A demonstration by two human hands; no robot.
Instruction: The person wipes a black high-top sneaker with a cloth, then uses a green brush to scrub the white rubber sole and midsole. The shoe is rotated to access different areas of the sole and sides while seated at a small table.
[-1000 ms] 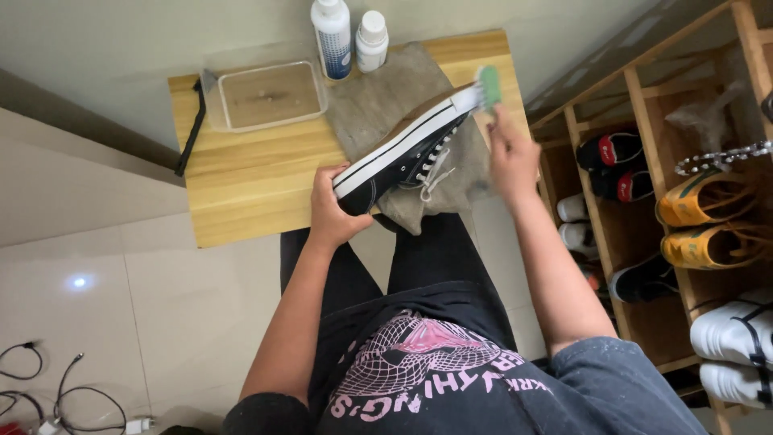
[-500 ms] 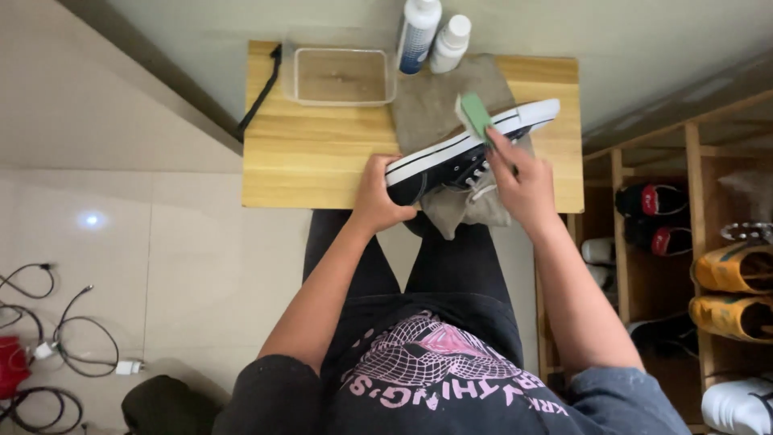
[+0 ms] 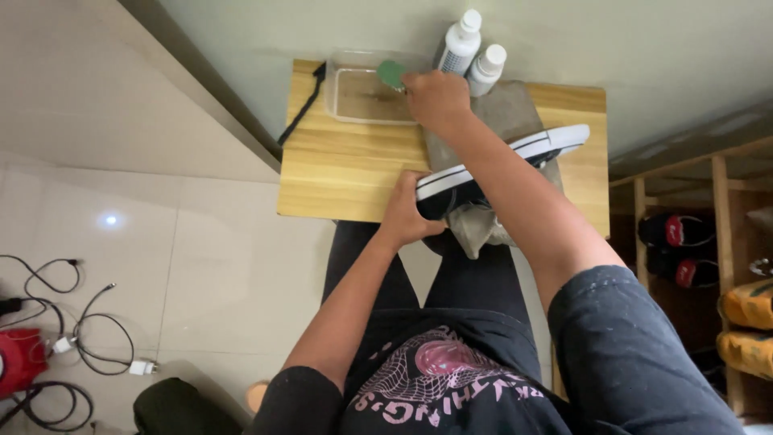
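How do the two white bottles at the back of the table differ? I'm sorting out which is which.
The left bottle is taller and shows a dark label; the right bottle is shorter and looks plain white. The left bottle stands nearer the clear tray, the right bottle by the grey cloth. Both are white, capped and upright.

A small rectangular table with a light wood-grain top (image 3: 354, 173) stands against a pale grey-green wall (image 3: 644, 48). A dark grey strip (image 3: 201, 76) runs diagonally along the foot of that wall, where it meets the floor. The floor is laid with large, glossy, off-white tiles (image 3: 161, 266) divided by thin grout lines, and one small bright spot of light (image 3: 110, 219) reflects from them. To the right of the table stands an open shoe rack of pale wooden slats (image 3: 719, 234), with pairs of black-and-red and yellow shoes on its shelves. At the lower left, black cables (image 3: 84, 330) and a white plug lie loosely on the tiles beside a red object (image 3: 18, 361) cut off by the frame edge.
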